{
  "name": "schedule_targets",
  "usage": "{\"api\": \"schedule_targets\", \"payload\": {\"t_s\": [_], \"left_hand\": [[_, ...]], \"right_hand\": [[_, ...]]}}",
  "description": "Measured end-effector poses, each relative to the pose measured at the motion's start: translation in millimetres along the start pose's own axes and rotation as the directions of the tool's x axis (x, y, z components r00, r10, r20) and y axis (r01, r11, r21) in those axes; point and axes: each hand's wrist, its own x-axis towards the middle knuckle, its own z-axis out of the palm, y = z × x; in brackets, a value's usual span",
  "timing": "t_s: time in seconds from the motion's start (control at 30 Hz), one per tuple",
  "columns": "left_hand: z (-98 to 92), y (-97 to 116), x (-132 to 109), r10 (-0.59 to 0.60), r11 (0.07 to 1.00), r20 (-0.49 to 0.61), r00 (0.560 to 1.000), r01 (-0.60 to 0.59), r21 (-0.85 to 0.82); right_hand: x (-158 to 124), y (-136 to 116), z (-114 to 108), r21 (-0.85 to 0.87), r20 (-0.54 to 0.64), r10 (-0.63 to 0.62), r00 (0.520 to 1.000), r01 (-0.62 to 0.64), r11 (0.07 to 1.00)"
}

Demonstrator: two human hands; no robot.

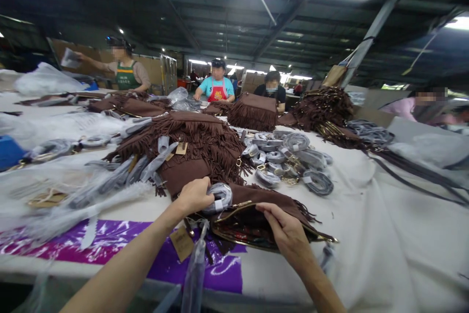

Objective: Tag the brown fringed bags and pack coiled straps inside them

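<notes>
A brown fringed handbag [254, 195] lies before me with its gold zip undone, so that a dark, patterned lining shows. My right hand [289, 230] pinches the edge of the bag's opening and holds it apart. At the left end of the opening, my left hand [196, 196] is closed on a coiled strap [223, 196] wrapped in clear plastic with a white band. Just below that hand hangs a brown card tag [181, 243]. A plastic-wrapped strip [194, 274] hangs over the table's front edge.
A heap of brown fringed bags [198, 132] lies behind my hands, with several wrapped strap coils [293, 156] to its right. Purple plastic film [128, 235] and clear plastic bags [73, 127] cover the left side. Several co-workers [219, 83] are around the table.
</notes>
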Motion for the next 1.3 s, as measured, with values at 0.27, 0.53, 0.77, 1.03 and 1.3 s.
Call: {"api": "schedule_targets", "payload": {"t_s": [0.27,0.53,0.77,1.03,1.3], "left_hand": [[-33.6,57,-51,0.370,0.922,-0.528,0.765,-0.371,0.109],[6.3,59,-59,0.625,0.705,-0.331,0.707,-0.693,-0.151],[26.1,28,-30,0.437,0.877,-0.113,0.892,-0.451,-0.166],[9.5,42,-27,0.395,0.836,-0.249,0.884,-0.459,-0.300],[14.0,40,-29,0.371,0.815,-0.264,0.890,-0.448,-0.366]], "right_hand": [[7,-36,-9,0.506,0.269,0.066,0.961,-0.199,0.839],[-25,-24,-7,0.511,0.093,0.057,0.994,-0.097,0.854],[-48,-23,-9,0.144,0.008,-0.336,0.942,0.331,0.932],[-47,-14,-11,-0.448,-0.150,-0.563,0.812,0.452,0.771],[-51,-3,8,-0.751,0.048,-0.565,0.824,0.402,0.523]]}}
